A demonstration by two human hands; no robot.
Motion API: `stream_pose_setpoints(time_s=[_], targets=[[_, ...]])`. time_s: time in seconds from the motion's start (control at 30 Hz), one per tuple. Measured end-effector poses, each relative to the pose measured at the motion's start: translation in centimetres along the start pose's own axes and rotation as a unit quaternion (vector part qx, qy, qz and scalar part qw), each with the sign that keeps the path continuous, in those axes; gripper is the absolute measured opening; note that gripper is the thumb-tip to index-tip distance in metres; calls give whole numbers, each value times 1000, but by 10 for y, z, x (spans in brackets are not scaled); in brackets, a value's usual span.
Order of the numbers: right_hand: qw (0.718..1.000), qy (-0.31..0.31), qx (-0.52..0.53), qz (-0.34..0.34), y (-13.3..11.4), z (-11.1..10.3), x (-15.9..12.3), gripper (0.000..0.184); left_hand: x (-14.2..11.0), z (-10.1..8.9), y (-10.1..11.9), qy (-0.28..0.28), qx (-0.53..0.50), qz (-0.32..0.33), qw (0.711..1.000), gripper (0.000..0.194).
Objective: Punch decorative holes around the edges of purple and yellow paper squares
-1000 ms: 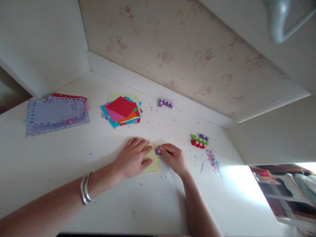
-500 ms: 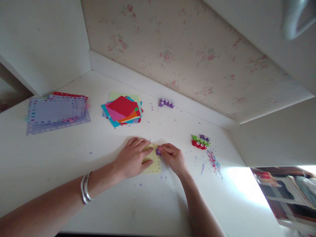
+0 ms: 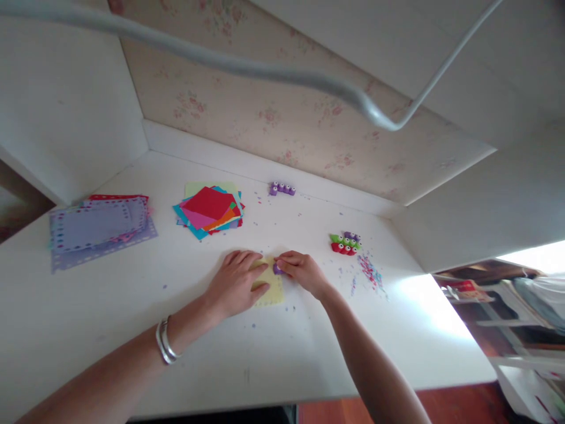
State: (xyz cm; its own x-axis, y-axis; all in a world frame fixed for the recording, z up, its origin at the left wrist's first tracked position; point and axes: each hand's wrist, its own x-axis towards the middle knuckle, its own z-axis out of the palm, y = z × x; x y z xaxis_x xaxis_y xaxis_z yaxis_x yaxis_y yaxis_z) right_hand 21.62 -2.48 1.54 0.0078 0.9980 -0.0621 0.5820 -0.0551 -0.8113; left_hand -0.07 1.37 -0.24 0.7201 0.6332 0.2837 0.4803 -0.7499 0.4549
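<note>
A pale yellow sheet of paper with small punched holes along its edge lies on the white desk. My left hand rests flat on its left part, fingers spread. At the sheet's upper right edge, my right hand grips a small purple craft punch, thumb on top. The fingers partly cover the punch. To the right stand several more craft punches in red, green and purple rows. Another group of purple punches is near the back wall.
A stack of coloured paper lies behind my left hand. Hole-bordered sheets are piled at the far left. Tiny paper bits are heaped at the right, with others scattered about. A pale bent rod crosses the upper view.
The camera view has tilted and shifted, bringing the pale rod and desk's front edge into view. Both hands stay at the yellow paper, the right still on the purple punch.
</note>
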Motion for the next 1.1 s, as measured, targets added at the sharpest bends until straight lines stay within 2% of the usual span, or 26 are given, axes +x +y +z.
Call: stream_pose_setpoints(time_s=[0.1,0.2,0.3,0.4,0.57,0.73,0.83,0.9,0.93,1.0,1.1], targets=[[1000,10,3,-4,6,-10,-3,25,0,1,-1,1,6,3,1000,34],[999,17,-32,33,13,-28,-6,23,0,1,-2,-1,10,3,1000,33],[991,72,-89,66,15,-46,-9,29,0,1,-1,-7,16,1,1000,33],[978,107,-174,30,11,-52,-13,33,1,0,-1,-20,23,2,1000,34],[952,56,-299,-24,5,-49,-16,20,2,0,-1,-34,33,1,999,34],[959,26,-278,-38,3,-64,-14,23,2,3,-3,-30,28,4,999,34],[966,54,-254,-18,10,-89,-8,21,2,4,-4,-28,33,6,999,34],[956,107,-271,21,20,-114,0,22,2,4,-5,-28,38,8,999,34],[946,131,-292,48,27,-127,5,24,2,5,-5,-28,41,8,999,34],[908,174,-361,124,43,-154,15,30,1,5,-5,-25,46,9,999,33],[883,180,-405,154,66,-183,31,31,1,6,-5,-21,51,8,998,33]])
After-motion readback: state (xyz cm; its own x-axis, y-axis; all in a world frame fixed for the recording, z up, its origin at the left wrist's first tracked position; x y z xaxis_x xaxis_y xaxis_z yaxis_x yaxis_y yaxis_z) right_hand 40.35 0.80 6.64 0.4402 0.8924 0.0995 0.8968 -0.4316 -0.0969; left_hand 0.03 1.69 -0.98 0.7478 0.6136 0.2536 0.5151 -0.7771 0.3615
